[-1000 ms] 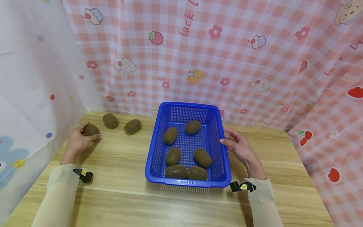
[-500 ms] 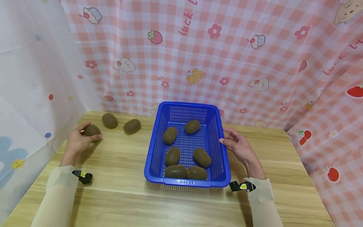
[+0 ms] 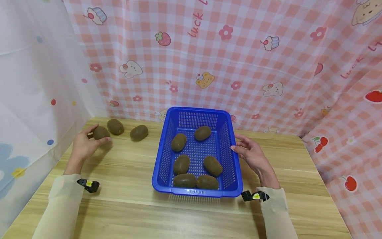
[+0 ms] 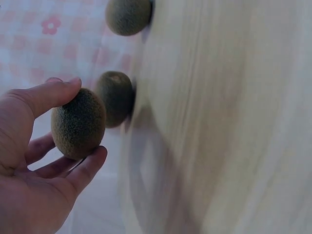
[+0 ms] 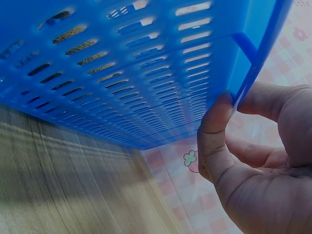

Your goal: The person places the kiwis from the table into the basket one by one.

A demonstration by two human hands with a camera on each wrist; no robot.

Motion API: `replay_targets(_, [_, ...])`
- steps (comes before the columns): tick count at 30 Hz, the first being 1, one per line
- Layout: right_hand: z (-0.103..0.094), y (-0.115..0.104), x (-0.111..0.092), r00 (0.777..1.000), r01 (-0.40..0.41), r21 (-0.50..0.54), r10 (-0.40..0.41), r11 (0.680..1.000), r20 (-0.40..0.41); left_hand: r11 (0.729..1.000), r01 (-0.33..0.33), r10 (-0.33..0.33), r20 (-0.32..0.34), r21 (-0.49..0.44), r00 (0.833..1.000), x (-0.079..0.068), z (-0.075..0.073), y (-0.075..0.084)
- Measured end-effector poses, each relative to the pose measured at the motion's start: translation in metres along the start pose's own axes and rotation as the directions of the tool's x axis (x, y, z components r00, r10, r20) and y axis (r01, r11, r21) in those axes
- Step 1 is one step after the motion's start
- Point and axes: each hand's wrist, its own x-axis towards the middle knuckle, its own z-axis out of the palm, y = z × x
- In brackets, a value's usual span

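At the table's left side my left hand (image 3: 85, 144) grips a brown kiwi (image 3: 101, 132) between thumb and fingers. In the left wrist view the held kiwi (image 4: 79, 124) is off the tabletop, overlapping a second kiwi (image 4: 116, 97) behind it. My right hand (image 3: 251, 155) pinches the right rim of a blue plastic basket (image 3: 198, 191). The right wrist view shows thumb and finger (image 5: 217, 134) on either side of that rim, beside the slotted wall (image 5: 146, 73). Several kiwis (image 3: 182, 164) lie inside the basket, mostly toward its near end and left side.
Two loose kiwis, one by my left hand (image 3: 115, 127) and one farther right (image 3: 139, 133), lie near the table's back edge. A pink checked cloth (image 3: 179, 59) hangs behind the wooden table (image 3: 128, 212). A white cloth (image 3: 35, 83) hangs at the left.
My left hand has lifted its kiwi slightly and moved it right and away from me, close to the neighbouring kiwi. The right hand and basket have stayed put.
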Motion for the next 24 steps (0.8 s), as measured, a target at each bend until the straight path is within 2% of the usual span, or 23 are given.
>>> replay_targets(10, [-0.001, 0.001, 0.0, 1.0, 0.005, 0.007, -0.005, 1.0, 0.005, 1.0, -0.029, 0.029, 0.001, 0.011, 1.0, -0.002, 0.002, 0.021])
replay_targets(16, [-0.001, 0.001, 0.0, 1.0, -0.004, 0.007, 0.004, 1.0, 0.003, 0.997, -0.071, 0.071, -0.02, 0.013, 0.997, -0.003, 0.004, 0.035])
replay_targets(24, [0.0, 0.0, 0.0, 1.0, -0.004, 0.011, 0.004, 1.0, 0.002, 0.992, -0.128, 0.128, -0.007, -0.007, 0.992, -0.006, 0.007, 0.053])
